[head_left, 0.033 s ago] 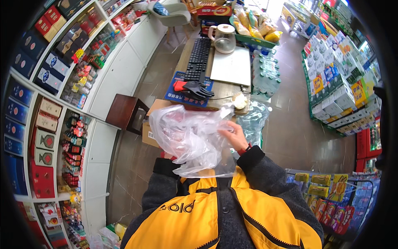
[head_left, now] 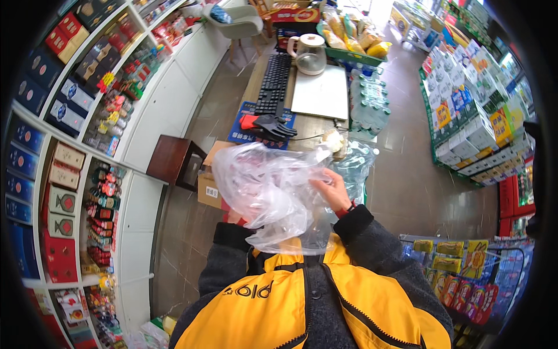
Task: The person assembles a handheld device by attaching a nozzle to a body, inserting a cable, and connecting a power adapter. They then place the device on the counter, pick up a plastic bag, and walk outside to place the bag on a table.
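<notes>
A crumpled clear plastic bag hangs spread in front of my chest, above the near end of the desk. My right hand grips the bag's right side, thumb and fingers closed on the thin film. Behind the bag's lower left part is my left hand. Only a small bit of it shows, and its fingers are hidden. Through the film some red shows faintly; I cannot make out what it is. Just beyond the bag, black and red work gloves lie on a blue mat.
The desk holds a black keyboard, a closed silver laptop and a glass kettle. Packs of water bottles stand along its right side. A cardboard box and a dark wooden stool are at the left. Stocked shelves line the left wall.
The bag and my right hand sit slightly farther right and lower in view. The desk and its things have shifted a little left as the view moved. My grip looks the same.
</notes>
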`<state>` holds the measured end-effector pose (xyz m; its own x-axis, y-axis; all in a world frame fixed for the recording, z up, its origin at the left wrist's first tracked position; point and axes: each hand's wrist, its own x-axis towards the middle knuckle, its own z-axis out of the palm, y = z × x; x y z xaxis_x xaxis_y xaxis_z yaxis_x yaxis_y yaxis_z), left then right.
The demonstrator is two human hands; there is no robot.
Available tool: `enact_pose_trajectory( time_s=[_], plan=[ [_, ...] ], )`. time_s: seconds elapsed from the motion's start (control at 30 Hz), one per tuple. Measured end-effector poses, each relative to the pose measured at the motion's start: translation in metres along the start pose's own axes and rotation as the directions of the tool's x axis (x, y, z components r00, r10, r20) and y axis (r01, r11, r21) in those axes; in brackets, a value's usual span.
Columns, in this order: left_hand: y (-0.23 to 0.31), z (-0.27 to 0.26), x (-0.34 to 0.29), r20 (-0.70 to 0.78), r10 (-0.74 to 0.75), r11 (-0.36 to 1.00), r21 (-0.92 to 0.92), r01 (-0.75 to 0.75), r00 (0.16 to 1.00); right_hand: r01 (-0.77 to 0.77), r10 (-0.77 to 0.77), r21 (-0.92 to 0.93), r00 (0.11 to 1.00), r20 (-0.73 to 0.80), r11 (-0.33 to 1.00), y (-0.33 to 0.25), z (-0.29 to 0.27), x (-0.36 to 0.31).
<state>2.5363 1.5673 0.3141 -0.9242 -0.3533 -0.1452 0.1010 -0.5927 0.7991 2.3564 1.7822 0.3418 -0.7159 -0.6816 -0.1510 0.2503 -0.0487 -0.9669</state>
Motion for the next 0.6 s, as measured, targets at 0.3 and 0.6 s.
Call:
enact_pose_trajectory(
  time_s=[0.3,0.6],
  plan=[
    [-0.02,0.051,0.049,0.356,-0.236,0.972,0.083,0.221,0.904,0.037,-0.102,-0.14,0.864,-0.494,0.989,-0.01,-0.052,-0.074],
    [-0.137,0.153,0.063,0.615,-0.259,0.884,0.461,-0.073,0.745,-0.01,0.088,0.109,0.67,-0.737,0.994,0.021,-0.104,-0.206]
  ],
)
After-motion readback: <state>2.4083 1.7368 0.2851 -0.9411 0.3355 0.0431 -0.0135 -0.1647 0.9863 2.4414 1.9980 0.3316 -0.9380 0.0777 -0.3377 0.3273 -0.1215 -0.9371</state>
